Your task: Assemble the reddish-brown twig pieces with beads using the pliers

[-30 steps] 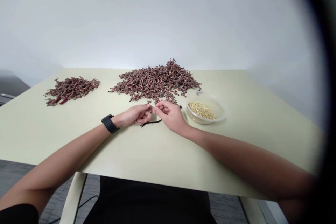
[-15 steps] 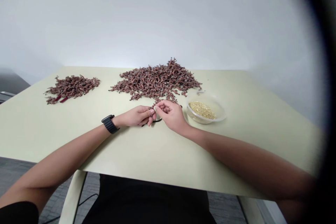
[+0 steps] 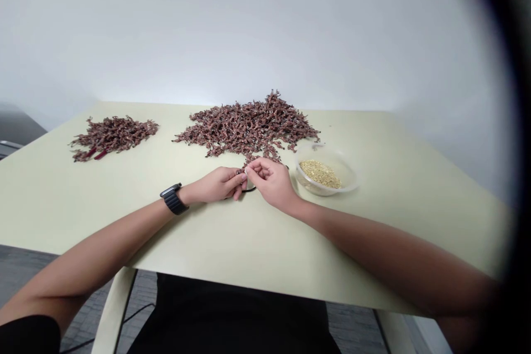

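Just in front of the large pile of small brown, twisted pieces point(image 3: 253, 127), my two hands meet. Thumb and fingers of my left hand point(image 3: 218, 183) pinch a small dark brown piece point(image 3: 239, 172); most of it is hidden by the fingers. My right hand point(image 3: 272, 183) is closed in a pinch, its fingertips against those of my left. Whatever lies between the right fingertips is too small to make out. A thin black cord-like strip point(image 3: 249, 189) curves below the fingers, partly covered.
To the right stands a clear plastic bowl point(image 3: 352, 187) with many tiny gold-coloured bits point(image 3: 320, 173). A smaller pile of brown pieces point(image 3: 116, 135) lies at the left, with red handle-like ends point(image 3: 100, 155) sticking out. The pale table point(image 3: 232, 249) meets a white wall.
Both hands stay in nearly the same place, fingertips together. The left fingers have shifted slightly, and the dark end of the held piece shows more above the thumb.
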`<action>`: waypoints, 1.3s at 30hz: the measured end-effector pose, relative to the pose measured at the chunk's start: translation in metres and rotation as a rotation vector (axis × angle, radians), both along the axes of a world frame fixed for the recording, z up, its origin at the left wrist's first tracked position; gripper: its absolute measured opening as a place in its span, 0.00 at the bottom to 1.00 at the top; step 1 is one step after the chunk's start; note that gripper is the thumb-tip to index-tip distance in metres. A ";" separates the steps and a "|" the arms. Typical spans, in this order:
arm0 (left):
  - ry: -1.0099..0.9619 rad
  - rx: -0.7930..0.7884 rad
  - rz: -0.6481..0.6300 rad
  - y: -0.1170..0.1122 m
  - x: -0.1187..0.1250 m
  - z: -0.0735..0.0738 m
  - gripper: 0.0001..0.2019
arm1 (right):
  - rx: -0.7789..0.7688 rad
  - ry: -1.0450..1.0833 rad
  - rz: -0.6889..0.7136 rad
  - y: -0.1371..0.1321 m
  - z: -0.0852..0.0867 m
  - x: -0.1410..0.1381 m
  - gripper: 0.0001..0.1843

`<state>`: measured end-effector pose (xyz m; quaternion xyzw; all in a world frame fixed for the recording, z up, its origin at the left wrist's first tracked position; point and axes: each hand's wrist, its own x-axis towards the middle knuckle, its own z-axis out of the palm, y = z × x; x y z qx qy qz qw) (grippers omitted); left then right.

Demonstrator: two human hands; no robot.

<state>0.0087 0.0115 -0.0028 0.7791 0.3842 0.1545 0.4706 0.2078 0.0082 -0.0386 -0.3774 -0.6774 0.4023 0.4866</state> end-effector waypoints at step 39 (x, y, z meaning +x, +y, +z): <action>0.110 0.255 -0.015 -0.004 0.000 0.005 0.23 | 0.021 -0.031 -0.027 -0.002 0.001 0.002 0.10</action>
